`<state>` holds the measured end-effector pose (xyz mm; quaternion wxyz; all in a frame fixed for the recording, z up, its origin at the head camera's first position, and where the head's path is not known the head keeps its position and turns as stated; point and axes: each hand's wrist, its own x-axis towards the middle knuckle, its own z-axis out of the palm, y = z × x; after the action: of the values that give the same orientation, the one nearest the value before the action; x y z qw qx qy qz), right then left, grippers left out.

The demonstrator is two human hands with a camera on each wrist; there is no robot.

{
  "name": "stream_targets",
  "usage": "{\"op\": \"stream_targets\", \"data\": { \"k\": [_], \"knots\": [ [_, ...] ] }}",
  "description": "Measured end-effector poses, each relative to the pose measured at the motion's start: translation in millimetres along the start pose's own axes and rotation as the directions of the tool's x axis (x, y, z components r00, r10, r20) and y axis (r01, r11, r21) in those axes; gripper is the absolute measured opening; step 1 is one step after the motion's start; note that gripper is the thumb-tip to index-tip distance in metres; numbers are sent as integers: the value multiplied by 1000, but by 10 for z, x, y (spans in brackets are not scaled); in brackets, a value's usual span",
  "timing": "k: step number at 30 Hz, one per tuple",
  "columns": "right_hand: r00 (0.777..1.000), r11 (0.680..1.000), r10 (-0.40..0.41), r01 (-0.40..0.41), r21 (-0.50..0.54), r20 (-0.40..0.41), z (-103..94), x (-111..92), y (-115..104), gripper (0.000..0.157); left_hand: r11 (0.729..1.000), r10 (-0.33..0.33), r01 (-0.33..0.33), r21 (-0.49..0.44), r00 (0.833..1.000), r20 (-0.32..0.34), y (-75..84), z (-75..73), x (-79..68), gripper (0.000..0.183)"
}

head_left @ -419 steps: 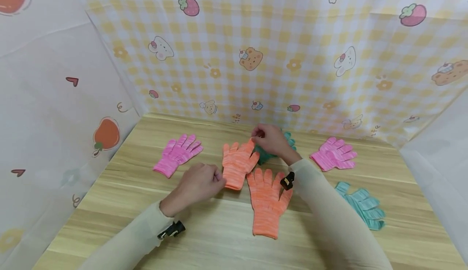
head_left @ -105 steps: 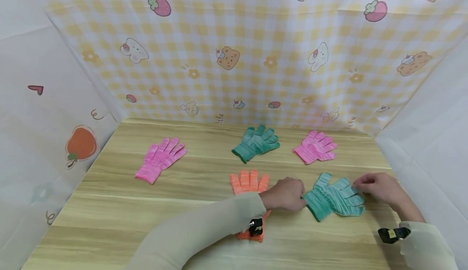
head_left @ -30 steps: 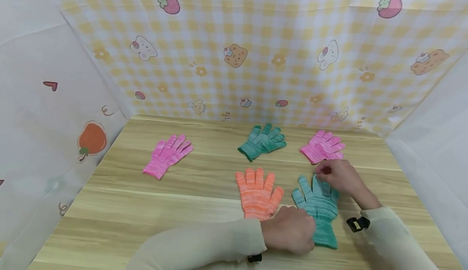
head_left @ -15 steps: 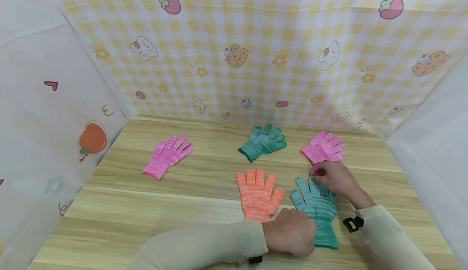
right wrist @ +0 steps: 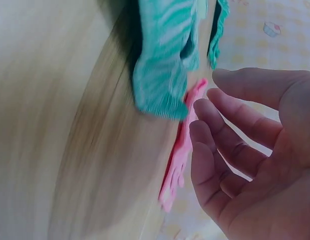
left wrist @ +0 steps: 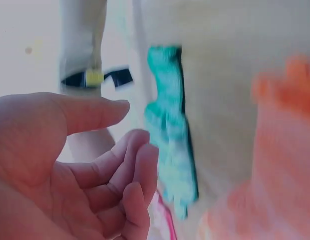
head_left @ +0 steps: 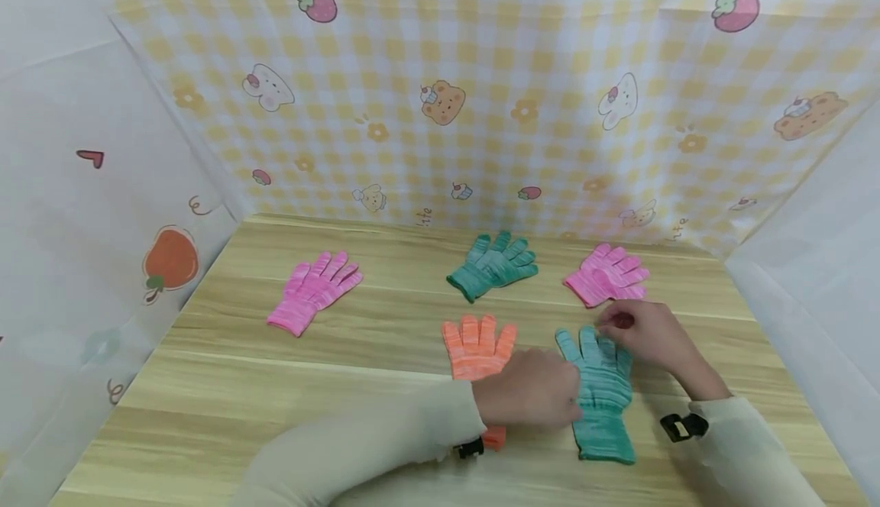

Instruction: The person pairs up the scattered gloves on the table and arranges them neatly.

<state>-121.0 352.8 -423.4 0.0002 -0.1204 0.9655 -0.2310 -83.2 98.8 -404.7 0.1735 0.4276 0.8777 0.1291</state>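
Observation:
A light teal knit glove (head_left: 603, 408) lies on the table at the right, fingers toward the back wall and cuff toward the front. Over an orange glove (head_left: 474, 347) reaches my left hand (head_left: 532, 389), its fingers beside the teal glove's left edge. The left wrist view shows that hand (left wrist: 109, 170) with thumb and fingers apart, nothing between them. My right hand (head_left: 646, 335) hovers by the teal glove's fingertips; in the right wrist view its fingers (right wrist: 210, 165) are loosely bent, with a gap to the thumb. The orange glove is partly hidden under my left forearm.
A pink glove (head_left: 315, 293) lies at the left of the wooden table (head_left: 275, 400). Along the back are a darker green glove (head_left: 491, 266) and another pink glove (head_left: 605, 274), close behind my right hand. A yellow checked cloth (head_left: 385, 110) hangs behind the table.
Earlier, the teal glove was turned upright beside the orange one, which an earlier second orange glove no longer accompanies. Just now both hands let go; the left moved up and left, the right slightly rightward.

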Motion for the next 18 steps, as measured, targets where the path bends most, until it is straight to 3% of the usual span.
{"op": "stream_targets", "data": {
  "k": [3,6,12,18],
  "knots": [
    [999,999,35,-35,-7,5,-55,-72,59,9,999,3,0,49,998,-70,-83,-76,18,39],
    [997,998,68,-67,-11,27,-90,-131,120,12,992,16,-5,126,996,-87,-140,-104,23,13],
    [992,995,96,-96,0,78,-85,-233,191,14,962,20,-12,274,999,-28,-181,-63,28,44],
    [990,994,101,-104,29,96,-59,-331,213,14,954,-20,4,299,998,51,-190,-24,46,51]
  ]
}}
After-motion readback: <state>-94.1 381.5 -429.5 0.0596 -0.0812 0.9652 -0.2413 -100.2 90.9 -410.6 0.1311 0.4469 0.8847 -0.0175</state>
